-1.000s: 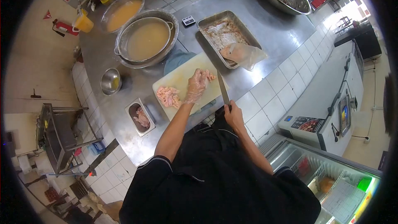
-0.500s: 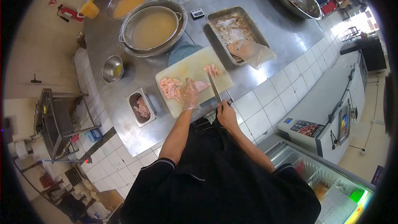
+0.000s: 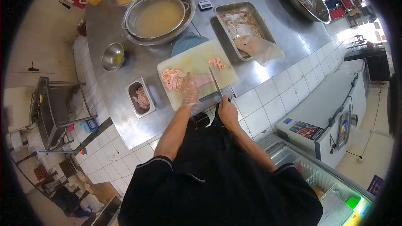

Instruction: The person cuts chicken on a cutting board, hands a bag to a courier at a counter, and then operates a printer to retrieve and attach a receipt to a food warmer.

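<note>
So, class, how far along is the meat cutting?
Probably done: the small meat pile near the knife's tip. In hand: a flat meat slice under the gloved left hand, with the right hand holding the knife beside it. Probably left: the larger meat pile on the cutting board.

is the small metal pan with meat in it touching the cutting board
Apart. The head view shows the small metal pan left of the cutting board, with a strip of bare steel table between their facing edges.
</note>
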`<control>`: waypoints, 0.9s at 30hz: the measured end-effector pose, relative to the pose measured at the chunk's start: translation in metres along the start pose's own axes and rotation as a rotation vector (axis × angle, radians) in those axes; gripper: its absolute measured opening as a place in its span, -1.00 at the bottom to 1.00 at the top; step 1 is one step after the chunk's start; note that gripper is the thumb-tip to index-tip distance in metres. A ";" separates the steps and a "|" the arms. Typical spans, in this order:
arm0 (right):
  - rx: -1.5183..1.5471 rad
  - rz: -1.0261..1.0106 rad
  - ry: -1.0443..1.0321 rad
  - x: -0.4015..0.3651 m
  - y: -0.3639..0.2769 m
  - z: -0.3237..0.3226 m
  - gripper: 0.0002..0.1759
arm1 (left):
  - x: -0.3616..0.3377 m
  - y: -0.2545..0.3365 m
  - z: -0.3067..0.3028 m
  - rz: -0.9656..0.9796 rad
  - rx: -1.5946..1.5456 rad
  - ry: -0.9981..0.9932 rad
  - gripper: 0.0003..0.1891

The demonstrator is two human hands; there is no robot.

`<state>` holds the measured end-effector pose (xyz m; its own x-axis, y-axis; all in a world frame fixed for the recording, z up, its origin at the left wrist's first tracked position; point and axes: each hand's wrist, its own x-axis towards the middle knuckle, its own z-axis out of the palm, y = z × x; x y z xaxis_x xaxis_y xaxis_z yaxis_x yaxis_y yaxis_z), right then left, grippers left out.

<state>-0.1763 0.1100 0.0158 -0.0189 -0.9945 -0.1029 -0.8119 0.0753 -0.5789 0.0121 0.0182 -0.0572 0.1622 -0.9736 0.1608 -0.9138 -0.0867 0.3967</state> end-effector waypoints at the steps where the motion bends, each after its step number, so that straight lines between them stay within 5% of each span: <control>1: -0.017 0.010 -0.010 0.000 0.000 0.001 -0.74 | -0.001 -0.002 -0.005 0.024 -0.006 -0.007 -0.58; 7: -0.044 0.015 -0.005 0.001 0.005 0.009 -0.71 | 0.007 -0.066 0.037 0.045 -0.256 0.113 -0.62; 9: -0.033 -0.023 0.035 0.002 -0.002 0.008 -0.69 | 0.015 -0.004 -0.045 0.090 -0.190 0.253 -0.64; 12: 0.005 -0.045 -0.003 0.022 -0.013 0.018 -0.68 | 0.013 0.008 -0.033 0.402 -0.243 0.234 -0.64; 18: 0.023 -0.061 0.048 0.078 -0.040 0.038 -0.68 | 0.007 0.008 -0.013 0.380 -0.347 0.060 -0.84; 27: -0.052 0.066 -0.102 0.086 -0.042 0.051 -0.74 | 0.007 0.006 0.002 0.444 -0.249 0.187 -0.92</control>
<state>-0.1141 0.0247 -0.0101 -0.0163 -0.9748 -0.2227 -0.8402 0.1341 -0.5255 0.0068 0.0099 -0.0557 -0.1350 -0.8493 0.5104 -0.7973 0.3989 0.4529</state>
